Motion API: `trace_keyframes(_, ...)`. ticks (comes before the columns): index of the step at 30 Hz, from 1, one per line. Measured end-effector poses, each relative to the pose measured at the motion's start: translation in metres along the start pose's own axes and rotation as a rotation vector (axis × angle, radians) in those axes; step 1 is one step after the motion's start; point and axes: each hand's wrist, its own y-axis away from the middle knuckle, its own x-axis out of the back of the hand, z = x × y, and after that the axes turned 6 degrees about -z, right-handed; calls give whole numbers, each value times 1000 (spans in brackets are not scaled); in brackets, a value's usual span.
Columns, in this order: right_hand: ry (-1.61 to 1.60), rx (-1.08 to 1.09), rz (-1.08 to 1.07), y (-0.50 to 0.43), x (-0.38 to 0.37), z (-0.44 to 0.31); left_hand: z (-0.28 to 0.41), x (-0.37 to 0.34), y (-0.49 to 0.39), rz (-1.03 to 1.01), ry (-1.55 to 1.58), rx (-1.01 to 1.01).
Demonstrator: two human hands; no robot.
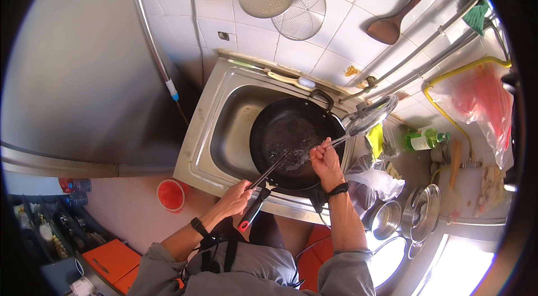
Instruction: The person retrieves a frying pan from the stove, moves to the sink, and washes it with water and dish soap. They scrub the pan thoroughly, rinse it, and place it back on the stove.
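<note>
A large black frying pan (277, 128) rests across the right part of the stainless steel sink (206, 98), with some water in its bottom. Its black handle with a red end (254, 210) points towards me. My left hand (235, 199) grips thin dark sticks (273, 170), which look like chopsticks, their tips reaching over the pan's base. Over the pan's right side is my right hand (328, 165), fingers curled, beside the end of a faucet spout (340, 139). Whether those fingers grip the spout or only touch it, I cannot tell.
A yellow-handled brush (290, 81) lies along the back ledge. Right of the sink are plastic bags (374, 182), a green bottle (426, 139) and metal pots (384, 220). A red bucket (171, 196) stands on the left. Skimmers (300, 14) and a wooden ladle (384, 30) hang behind.
</note>
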Motion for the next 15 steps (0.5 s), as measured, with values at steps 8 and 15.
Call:
trace_keyframes(8,415,2,18,24,16,17,-21,8,30,239,164,20)
trace_keyframes(15,1551,71,-172,69,49,54,-61,11,28,246,411,-1)
